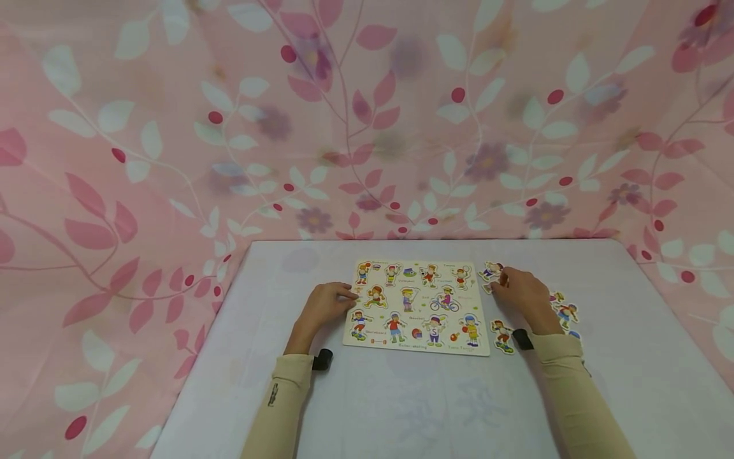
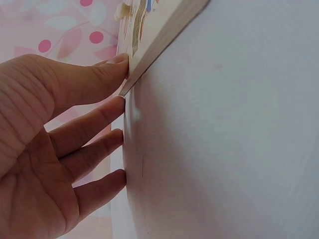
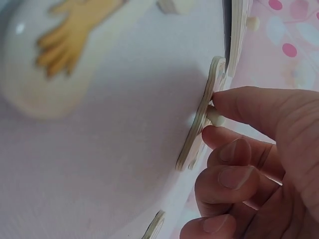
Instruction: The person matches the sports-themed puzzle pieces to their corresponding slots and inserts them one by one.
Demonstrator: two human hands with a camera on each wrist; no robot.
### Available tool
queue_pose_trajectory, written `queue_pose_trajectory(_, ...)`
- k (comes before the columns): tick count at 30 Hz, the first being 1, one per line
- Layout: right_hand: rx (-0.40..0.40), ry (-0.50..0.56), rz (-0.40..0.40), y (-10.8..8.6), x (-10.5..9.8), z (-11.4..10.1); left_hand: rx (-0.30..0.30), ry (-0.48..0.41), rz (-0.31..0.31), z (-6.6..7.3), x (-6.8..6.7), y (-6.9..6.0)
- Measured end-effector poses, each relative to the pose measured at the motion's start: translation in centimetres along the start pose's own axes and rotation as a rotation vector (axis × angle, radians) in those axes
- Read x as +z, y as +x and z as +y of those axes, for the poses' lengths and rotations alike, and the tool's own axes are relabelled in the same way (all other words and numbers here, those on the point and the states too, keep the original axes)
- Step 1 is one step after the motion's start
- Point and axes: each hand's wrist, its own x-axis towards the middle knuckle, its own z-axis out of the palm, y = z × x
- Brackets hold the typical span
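A wooden knob puzzle board printed with children playing sports lies on the white table. At its left edge is my left hand; its thumb touches the board's edge, the other fingers fairly straight with tips at the tabletop. Just right of the board, my right hand is at a child-shaped puzzle piece. Thumb and index finger pinch its small wooden knob, and the remaining fingers are curled. Whether the piece touches the table is unclear.
Another loose piece lies by the board's lower right corner. More pieces lie to the right of my right hand, partly covered by the wrist. A pink floral curtain hangs behind the table.
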Motion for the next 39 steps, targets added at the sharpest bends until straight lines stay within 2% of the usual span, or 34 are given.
queue_pose_trajectory(5, 0.007, 0.007, 0.006, 0.0, 0.2, 0.4, 0.006, 0.002, -0.001, 0.1, -0.1, 0.0)
queue_pose_trajectory(9, 0.002, 0.019, 0.016, -0.1, 0.0, 0.4, -0.012, -0.002, -0.005, 0.1, -0.2, 0.1)
queue_pose_trajectory(19, -0.046, 0.04, 0.034, -1.3, -1.1, -0.7, -0.011, -0.006, -0.013, -0.2, 0.0, 0.1)
queue_pose_trajectory(26, -0.12, 0.052, 0.052, -2.0, -1.1, -2.3, -0.023, -0.018, -0.013, 0.0, 0.0, 0.1)
queue_pose_trajectory(34, -0.133, 0.062, 0.021, -2.2, 0.3, -4.4, -0.024, -0.013, -0.016, -0.1, 0.1, 0.1)
queue_pose_trajectory(39, -0.17, 0.068, 0.01, -2.0, 1.0, -6.0, -0.014, -0.021, -0.009, -0.1, 0.1, 0.0)
